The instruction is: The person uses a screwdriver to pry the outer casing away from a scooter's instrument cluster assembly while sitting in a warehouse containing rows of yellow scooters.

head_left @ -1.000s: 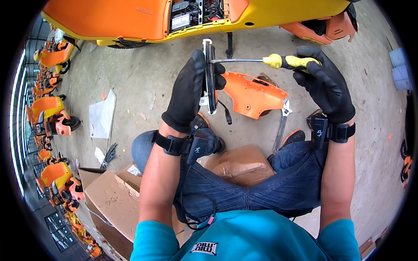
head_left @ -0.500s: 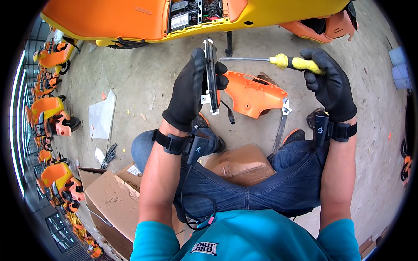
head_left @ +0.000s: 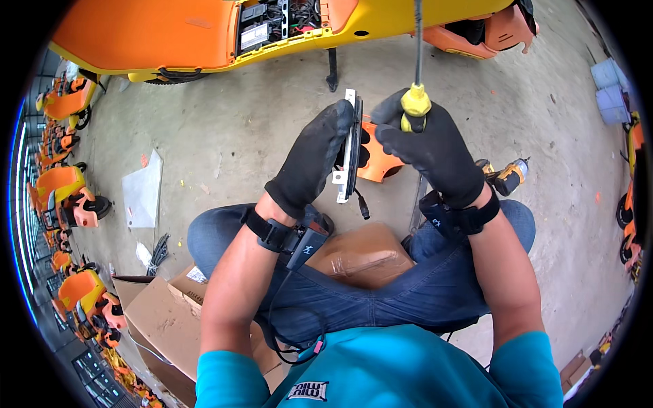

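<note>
In my gloved left hand [head_left: 309,163] is a thin panel with a white frame [head_left: 353,146], held upright and edge-on. A short black cable with a plug [head_left: 364,207] dangles below it. My right hand [head_left: 442,153], gloved too, is closed around a screwdriver [head_left: 416,102] with a yellow and black handle. Its shaft points away from me, apart from the panel, and the tip is out of the picture. Behind both hands, an orange plastic cover [head_left: 381,166] lies on the floor, partly hidden.
An orange and yellow scooter [head_left: 149,34] with an uncovered wiring compartment stands ahead. A cordless drill [head_left: 510,178] is beyond my right knee. Between my legs sits a taped brown package [head_left: 360,255]; an opened cardboard box [head_left: 163,319] is at my left. More scooters [head_left: 81,292] line the left side.
My right hand has moved left, close to the panel, and the screwdriver has swung from pointing left to pointing away. The panel has shifted slightly right and nearer. The drill has come into sight.
</note>
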The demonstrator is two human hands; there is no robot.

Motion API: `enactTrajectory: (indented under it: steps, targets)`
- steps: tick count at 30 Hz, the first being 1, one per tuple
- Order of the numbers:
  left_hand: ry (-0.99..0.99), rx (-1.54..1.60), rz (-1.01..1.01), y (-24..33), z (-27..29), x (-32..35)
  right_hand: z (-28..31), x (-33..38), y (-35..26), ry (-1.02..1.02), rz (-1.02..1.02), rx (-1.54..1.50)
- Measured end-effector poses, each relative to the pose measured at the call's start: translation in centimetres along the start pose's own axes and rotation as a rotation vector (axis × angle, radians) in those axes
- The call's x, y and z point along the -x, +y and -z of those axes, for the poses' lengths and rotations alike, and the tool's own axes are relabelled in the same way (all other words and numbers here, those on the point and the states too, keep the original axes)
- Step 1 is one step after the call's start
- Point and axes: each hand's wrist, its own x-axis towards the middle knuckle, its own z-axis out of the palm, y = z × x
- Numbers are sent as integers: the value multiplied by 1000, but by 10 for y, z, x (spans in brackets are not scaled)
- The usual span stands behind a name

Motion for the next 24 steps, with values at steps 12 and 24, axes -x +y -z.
enactTrajectory:
  steps: [12,24]
  targets:
    - [-107,-54,-55,-12,1,-2,-13,1,9,140,269,583]
    - [24,-61,-8,-13,-9,-2,-8,-9,19,62,237,605]
